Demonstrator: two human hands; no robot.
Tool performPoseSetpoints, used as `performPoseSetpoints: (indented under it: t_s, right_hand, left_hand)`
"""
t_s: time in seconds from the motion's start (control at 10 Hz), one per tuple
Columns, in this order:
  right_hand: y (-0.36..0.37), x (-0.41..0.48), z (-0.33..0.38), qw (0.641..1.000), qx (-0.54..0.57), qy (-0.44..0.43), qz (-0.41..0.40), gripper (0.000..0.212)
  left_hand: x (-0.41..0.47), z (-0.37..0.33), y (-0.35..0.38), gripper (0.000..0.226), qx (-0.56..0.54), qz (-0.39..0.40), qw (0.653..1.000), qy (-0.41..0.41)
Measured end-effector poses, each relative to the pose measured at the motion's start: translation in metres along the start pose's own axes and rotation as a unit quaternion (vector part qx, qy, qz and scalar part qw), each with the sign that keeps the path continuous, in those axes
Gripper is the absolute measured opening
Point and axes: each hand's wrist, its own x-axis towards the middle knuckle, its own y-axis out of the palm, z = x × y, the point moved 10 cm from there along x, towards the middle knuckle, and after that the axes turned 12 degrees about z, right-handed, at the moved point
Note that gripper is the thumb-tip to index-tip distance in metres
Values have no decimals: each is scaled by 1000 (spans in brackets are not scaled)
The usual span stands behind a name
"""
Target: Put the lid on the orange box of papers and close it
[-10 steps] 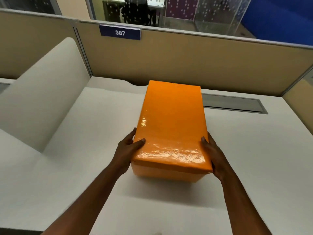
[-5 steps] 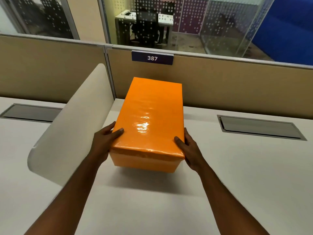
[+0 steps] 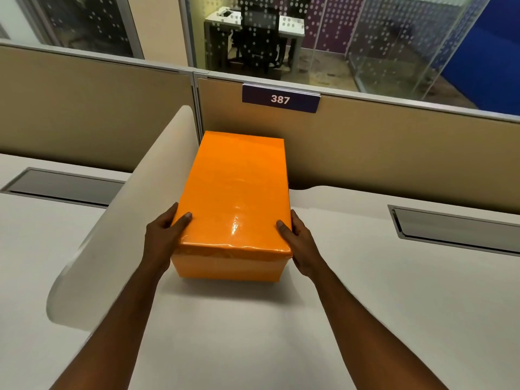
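While seated on the white bench (image 3: 365, 277) close to the tan partition (image 3: 380, 142), orange box (image 3: 228, 267) noted with glossy orange lid (image 3: 236, 190) fully over its top, lid skirt overlapping the near wall. Contents not visible. Left hand (image 3: 163, 237) pressed against the lid's near-left corner, thumb lying on the top surface, remaining fingers (image 3: 168, 218) wrapped down the left side and mostly hidden. Right hand (image 3: 301, 243) mirrored at the near-right corner, thumb on top, fingers down the right side. Both grips closed against the lid, not spread. Curved white divider panel (image 3: 118, 220) standing just beside the box on its left. Dark label reading 387 (image 3: 280, 99) fixed to the partition behind. Grey recessed cable trays (image 3: 455, 226) set into the bench, well apart from the box.
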Motion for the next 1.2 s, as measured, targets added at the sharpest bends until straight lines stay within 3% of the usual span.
performPoseSetpoints:
  t_s: [0.2,0.3,0.6,0.8,0.9,1.2]
  right_hand:
    - [9,16,-7,1000,-3,-3,-18,50]
    - [20,24,-13,999,-15,13,-29,60]
    - [23,30,-15,998,-28,30,-49,68]
    - [24,26,-14,997,-25,66,-37,77]
    - [21,14,-22,991,-32,119,-51,81]
    - [-11,-54,-35,976,-127,160,-78,82]
  left_hand:
    - [16,0,-9,55,102,0,995,-5]
    - [11,-13,-17,51,214,-62,975,24]
    - [4,-38,-9,41,412,-116,901,69]
    - [-13,-43,14,34,474,-109,868,101]
    - [-30,-39,36,38,481,-75,867,102]
    - [-84,-49,110,42,455,-21,879,142]
